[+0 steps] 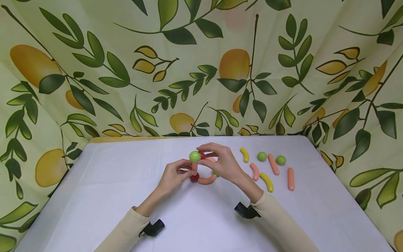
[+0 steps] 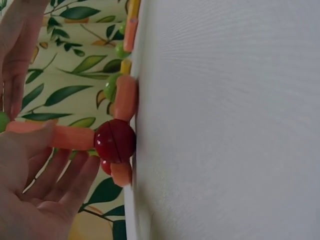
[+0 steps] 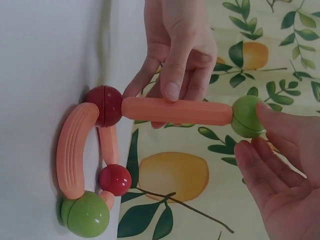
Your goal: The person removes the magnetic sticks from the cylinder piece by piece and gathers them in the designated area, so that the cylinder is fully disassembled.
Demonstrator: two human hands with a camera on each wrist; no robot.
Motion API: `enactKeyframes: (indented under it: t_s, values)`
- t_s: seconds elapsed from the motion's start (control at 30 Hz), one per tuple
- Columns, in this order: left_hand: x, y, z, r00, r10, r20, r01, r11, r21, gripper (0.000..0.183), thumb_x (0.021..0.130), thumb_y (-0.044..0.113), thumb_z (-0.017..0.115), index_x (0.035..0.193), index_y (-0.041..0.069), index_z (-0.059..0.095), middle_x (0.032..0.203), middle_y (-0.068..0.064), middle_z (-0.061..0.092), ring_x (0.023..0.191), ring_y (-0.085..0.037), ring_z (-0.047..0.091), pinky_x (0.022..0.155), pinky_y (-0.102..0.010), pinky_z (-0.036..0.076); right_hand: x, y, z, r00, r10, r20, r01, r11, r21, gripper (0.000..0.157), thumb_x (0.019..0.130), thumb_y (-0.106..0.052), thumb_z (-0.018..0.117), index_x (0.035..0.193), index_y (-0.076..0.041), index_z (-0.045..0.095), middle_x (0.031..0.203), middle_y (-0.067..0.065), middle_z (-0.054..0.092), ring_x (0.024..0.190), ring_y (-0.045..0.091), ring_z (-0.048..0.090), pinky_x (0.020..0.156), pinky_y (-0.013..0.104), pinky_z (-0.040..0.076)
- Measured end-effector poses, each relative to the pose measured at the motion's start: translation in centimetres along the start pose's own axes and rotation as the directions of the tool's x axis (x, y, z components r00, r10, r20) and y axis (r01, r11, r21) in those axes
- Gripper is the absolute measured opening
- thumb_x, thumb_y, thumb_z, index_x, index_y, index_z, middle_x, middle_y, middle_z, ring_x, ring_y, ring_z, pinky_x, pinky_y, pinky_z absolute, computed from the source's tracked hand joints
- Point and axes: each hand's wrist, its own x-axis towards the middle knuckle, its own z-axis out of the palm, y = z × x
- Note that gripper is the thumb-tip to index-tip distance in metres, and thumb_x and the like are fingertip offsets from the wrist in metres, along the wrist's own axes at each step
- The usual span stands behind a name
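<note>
A ring of orange sticks and balls lies on the table, with a red ball (image 3: 104, 106), a curved orange stick (image 3: 73, 150), a green ball (image 3: 88, 214) and a second red ball (image 3: 115, 180). From the first red ball a straight orange stick (image 3: 175, 111) stands upright, topped by another green ball (image 1: 195, 156). My left hand (image 1: 174, 176) pinches this upright stick between thumb and fingers. At the top, my right hand (image 1: 223, 162) holds the green ball with its fingertips. Part of the ring is hidden behind my right hand in the head view.
Loose pieces lie to the right on the white table (image 1: 110, 196): yellow curved sticks (image 1: 267, 182), green balls (image 1: 262, 156), straight orange sticks (image 1: 291, 179) and a curved orange one (image 1: 254, 171). A leaf-patterned curtain (image 1: 201, 84) hangs behind the table's far edge.
</note>
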Motion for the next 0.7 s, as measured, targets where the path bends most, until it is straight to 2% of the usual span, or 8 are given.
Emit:
enactKeyframes:
  t_s: [0.17,0.3,0.5,0.63,0.7]
  values:
    - [-0.1,-0.3,0.1,1.000,0.020,-0.001,-0.020,1.000,0.008,0.022,0.082,0.002,0.077,0.104,0.004,0.072,0.097,-0.008,0.072,0.091,-0.023,0.069,0.078,-0.031,0.058,0.2,0.0,0.6,1.000,-0.019,-0.006,0.019,0.999,-0.040,0.038,0.075,-0.002,0.083,0.111,-0.003,0.071,0.109,0.006,0.071,0.102,0.018,0.067,0.087,0.037,0.055]
    - [0.0,-0.3,0.1,1.000,0.019,-0.001,-0.019,1.000,0.016,0.022,0.083,0.002,0.077,0.104,0.005,0.072,0.096,-0.006,0.072,0.091,-0.021,0.069,0.077,-0.029,0.058,0.2,-0.1,0.8,1.000,-0.011,-0.010,0.010,0.999,-0.030,0.037,0.075,0.000,0.082,0.110,-0.002,0.072,0.109,0.007,0.071,0.100,0.018,0.067,0.084,0.038,0.057]
    - [0.0,-0.4,0.1,1.000,0.014,0.009,-0.014,1.000,0.003,0.022,0.083,0.003,0.077,0.104,0.004,0.072,0.096,-0.007,0.072,0.092,-0.022,0.069,0.079,-0.027,0.057,0.2,-0.4,0.9,0.998,0.070,-0.005,-0.070,0.997,0.022,0.035,0.076,0.001,0.081,0.110,-0.001,0.072,0.109,0.010,0.070,0.094,0.022,0.070,0.074,0.035,0.059]
    - [-0.1,-0.5,0.1,1.000,0.024,0.013,-0.024,0.999,-0.027,0.021,0.082,0.002,0.077,0.102,0.003,0.071,0.095,-0.009,0.071,0.091,-0.024,0.069,0.079,-0.028,0.058,0.3,-0.6,1.2,0.991,0.131,-0.012,-0.130,0.989,0.065,0.033,0.077,0.000,0.081,0.109,0.001,0.072,0.108,0.012,0.071,0.093,0.024,0.071,0.077,0.032,0.058]
    - [-0.1,-0.5,0.0,1.000,0.021,0.010,-0.021,0.999,-0.040,0.020,0.082,0.001,0.077,0.101,0.003,0.071,0.095,-0.010,0.071,0.091,-0.024,0.069,0.079,-0.029,0.058,0.3,-0.7,1.4,0.986,0.166,-0.013,-0.163,0.980,0.111,0.033,0.077,0.000,0.081,0.109,0.003,0.072,0.108,0.015,0.071,0.093,0.027,0.071,0.080,0.036,0.058]
